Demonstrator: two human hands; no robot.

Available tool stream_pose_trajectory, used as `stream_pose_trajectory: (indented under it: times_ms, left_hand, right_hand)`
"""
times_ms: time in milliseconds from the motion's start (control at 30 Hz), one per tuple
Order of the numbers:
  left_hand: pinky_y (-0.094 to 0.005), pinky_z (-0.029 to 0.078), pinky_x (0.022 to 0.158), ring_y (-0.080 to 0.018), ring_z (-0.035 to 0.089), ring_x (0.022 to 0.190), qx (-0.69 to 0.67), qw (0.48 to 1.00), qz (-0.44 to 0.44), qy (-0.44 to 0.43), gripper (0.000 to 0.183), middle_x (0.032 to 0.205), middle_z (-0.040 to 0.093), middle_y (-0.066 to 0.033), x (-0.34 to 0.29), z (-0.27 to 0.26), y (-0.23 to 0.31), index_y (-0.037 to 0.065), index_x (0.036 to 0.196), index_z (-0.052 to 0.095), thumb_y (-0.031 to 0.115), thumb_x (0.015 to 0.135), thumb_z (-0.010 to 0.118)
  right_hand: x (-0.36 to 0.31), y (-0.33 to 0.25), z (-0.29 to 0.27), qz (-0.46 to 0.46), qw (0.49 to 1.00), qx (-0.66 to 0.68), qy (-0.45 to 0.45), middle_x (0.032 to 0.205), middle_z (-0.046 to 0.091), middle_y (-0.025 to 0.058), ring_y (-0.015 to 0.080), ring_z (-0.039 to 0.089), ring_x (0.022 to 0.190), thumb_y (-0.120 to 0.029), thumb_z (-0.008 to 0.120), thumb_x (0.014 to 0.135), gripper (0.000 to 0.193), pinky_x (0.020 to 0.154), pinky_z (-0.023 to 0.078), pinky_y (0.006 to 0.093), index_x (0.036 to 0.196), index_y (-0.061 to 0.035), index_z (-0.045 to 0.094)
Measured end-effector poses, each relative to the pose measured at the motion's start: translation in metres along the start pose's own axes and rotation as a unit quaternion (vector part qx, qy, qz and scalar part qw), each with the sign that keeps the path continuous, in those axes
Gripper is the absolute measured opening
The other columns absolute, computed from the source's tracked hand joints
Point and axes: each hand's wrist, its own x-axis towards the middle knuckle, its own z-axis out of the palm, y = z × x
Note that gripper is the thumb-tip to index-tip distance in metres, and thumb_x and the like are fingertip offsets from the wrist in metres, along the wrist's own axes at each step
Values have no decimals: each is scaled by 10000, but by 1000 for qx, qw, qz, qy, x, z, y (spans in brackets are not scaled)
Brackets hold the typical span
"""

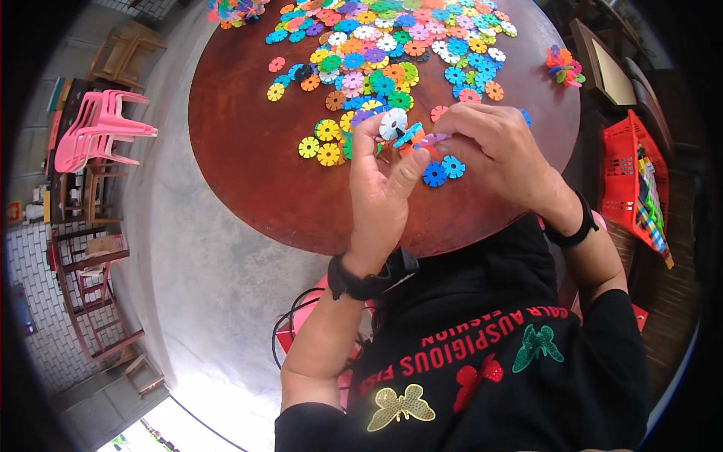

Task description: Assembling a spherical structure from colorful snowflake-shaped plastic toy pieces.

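Note:
Over the near part of the round table, my left hand (pixel 380 177) pinches a small cluster of joined, notched plastic discs. In that cluster I see a white disc (pixel 393 124), a blue disc (pixel 409 135) and some orange beside it. My right hand (pixel 493 147) has its fingers closed on a purple disc (pixel 434 139) at the cluster's right side. The fingers hide where the purple disc meets the others. Just below my hands, two loose blue discs (pixel 434 174) lie on the tabletop. Yellow discs (pixel 328 154) lie left of my left hand.
Many loose coloured discs (pixel 369 53) spread over the far half of the brown round table (pixel 248 151). Assembled disc balls sit at the far left (pixel 235 9) and right edge (pixel 565 66). Pink chairs (pixel 98 132) stand left; a red basket (pixel 621 173) stands right.

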Motion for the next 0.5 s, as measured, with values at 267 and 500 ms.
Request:
stream_pose_trajectory:
  times_ms: [267,500]
  left_hand:
    - [-390,503,849,-184,544,1068,-77,980,-154,100,413,1158,535,-55,3,-5,10,109,1303,351,340,979,463]
    - [-348,546,746,-169,601,901,-208,939,-244,124,356,1041,540,-58,3,-11,0,51,1214,423,283,960,516]
  right_hand:
    - [-5,8,8,-49,992,-113,-24,753,543,84,283,591,676,-75,610,766,100,568,477,381,857,-79,569]
    - [-16,10,14,-108,976,-180,-54,784,509,35,218,571,770,-102,610,742,92,582,486,340,813,-122,554]
